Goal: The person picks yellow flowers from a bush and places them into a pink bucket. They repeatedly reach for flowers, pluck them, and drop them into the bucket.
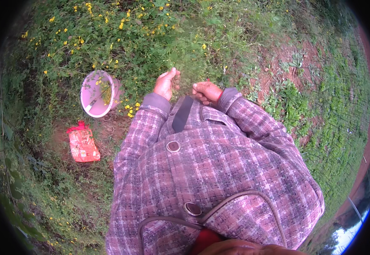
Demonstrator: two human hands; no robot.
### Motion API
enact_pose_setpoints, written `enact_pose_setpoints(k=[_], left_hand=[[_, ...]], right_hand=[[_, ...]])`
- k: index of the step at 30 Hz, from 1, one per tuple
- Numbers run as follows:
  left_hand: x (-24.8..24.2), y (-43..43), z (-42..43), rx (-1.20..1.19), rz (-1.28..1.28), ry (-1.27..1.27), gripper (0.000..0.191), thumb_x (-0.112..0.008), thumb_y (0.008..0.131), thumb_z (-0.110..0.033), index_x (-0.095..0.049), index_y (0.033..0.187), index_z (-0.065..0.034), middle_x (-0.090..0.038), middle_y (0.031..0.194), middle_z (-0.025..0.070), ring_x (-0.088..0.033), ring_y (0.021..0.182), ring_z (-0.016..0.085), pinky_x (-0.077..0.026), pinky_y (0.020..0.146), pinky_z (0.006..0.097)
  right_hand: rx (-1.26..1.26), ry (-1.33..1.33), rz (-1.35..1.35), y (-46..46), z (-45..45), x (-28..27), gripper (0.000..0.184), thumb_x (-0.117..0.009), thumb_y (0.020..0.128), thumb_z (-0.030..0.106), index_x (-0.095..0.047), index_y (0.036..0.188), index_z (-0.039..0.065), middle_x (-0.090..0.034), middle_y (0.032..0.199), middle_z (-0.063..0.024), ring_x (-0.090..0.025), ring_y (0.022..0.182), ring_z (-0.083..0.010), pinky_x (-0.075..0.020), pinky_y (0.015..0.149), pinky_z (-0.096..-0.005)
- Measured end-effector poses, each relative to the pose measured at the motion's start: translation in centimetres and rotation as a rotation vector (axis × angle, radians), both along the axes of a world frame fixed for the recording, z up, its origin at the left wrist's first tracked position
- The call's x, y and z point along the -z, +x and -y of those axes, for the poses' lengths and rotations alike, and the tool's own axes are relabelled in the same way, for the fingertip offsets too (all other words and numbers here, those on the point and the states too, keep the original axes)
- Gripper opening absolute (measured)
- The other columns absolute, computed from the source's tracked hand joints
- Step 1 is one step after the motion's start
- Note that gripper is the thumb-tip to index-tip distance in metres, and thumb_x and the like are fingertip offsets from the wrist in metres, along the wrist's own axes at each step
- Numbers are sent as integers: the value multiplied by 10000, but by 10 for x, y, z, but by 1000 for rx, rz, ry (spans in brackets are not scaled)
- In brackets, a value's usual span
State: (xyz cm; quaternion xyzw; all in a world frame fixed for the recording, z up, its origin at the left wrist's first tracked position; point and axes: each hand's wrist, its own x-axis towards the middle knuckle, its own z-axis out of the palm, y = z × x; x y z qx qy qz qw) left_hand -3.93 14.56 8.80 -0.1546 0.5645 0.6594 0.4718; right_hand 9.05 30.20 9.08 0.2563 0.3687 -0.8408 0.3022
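My left hand (pixel 166 84) is in front of my jacket, thumb raised and fingers curled. Beside it, my right hand (pixel 206 91) has its thumb pressed against bent fingers. Blurred thin green plant stems (pixel 186 71) rise between the two hands; the right fingers seem to pinch their lower ends. Whether the left fingers hold any stem is hard to make out. To the left of my hands, a pink plastic bucket (pixel 118 91) leans with its white-rimmed mouth facing me. Inside it are some yellow flowers (pixel 106 94) and a pale, flat object (pixel 91 104).
A crumpled red-orange printed bag (pixel 83 145) lies on the ground below the bucket. Yellow-flowered plants (pixel 86 41) grow thickly ahead and leftward. Bare reddish soil (pixel 272 68) and low leafy plants (pixel 288 102) lie to the right. Climbing leaves (pixel 14 185) hang at the left rim.
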Motion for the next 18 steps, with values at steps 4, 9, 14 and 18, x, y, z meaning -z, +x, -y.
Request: enact_pose_setpoints(k=[4, 9, 14, 18], left_hand=[[-2, -10, 11, 47, 72, 65, 244, -533, 866, -310, -543, 887, -67, -524, 748, -4, -486, 625, 116, -415, 517, 270], [-8, -14, 19, 26, 104, 143, 263, -553, 851, -311, -554, 892, -51, -544, 707, 5, -502, 594, 113, -417, 498, 267], [-23, -18, 26, 40, 90, 201, 251, -527, 869, -319, -522, 871, -68, -456, 657, -14, -422, 578, 104, -359, 510, 258], [-35, -21, 27, 39, 140, 229, 238, -521, 874, -311, -513, 868, -73, -429, 647, -18, -397, 571, 100, -342, 503, 255]], right_hand=[[201, 196, 62, 4, -29, 12, 199, -420, 899, 159, -533, 978, 15, -486, 685, 8, -459, 525, -91, -410, 449, -237], [338, 174, -10, -24, -61, 14, 190, -447, 891, 154, -551, 942, 4, -559, 757, -38, -564, 621, -134, -512, 561, -276], [352, 106, -152, -53, -82, 1, 202, -456, 893, 182, -558, 933, 13, -558, 765, -40, -570, 660, -152, -517, 614, -297], [163, 209, -67, -64, -60, 18, 231, -453, 893, 198, -563, 967, 9, -571, 811, -56, -577, 684, -183, -525, 656, -326]])
